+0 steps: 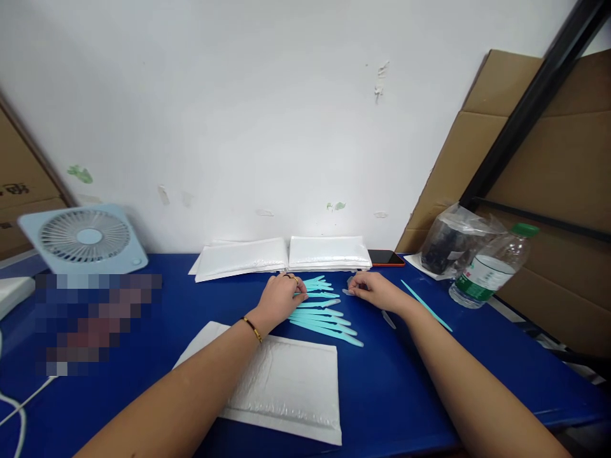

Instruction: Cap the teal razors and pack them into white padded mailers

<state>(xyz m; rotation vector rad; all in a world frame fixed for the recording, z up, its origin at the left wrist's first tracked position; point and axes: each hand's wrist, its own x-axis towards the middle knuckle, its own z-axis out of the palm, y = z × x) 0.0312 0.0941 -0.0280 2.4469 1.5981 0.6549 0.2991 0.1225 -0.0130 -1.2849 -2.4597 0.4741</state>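
Several slim turquoise eyebrow razors (324, 318) lie fanned out on the blue table, some with clear tips. At the upper left of the fan, my left hand (284, 296) is closed, thumb and fingers pinching the handle end of one razor (323, 295). To the right of the fan, my right hand (375, 291) pinches a small clear plastic cap (348, 292). Another clear piece (388, 319) rests on the table just below my right hand. Farther right lies a single turquoise razor (426, 305), apart from the others.
A white padded mailer (291, 388) lies under my left forearm. More mailers (243, 257) are stacked along the wall, beside a phone (386, 257). A water bottle (491, 270) and a bagged dark item (443, 242) stand right. A blue fan (88, 236) sits left.
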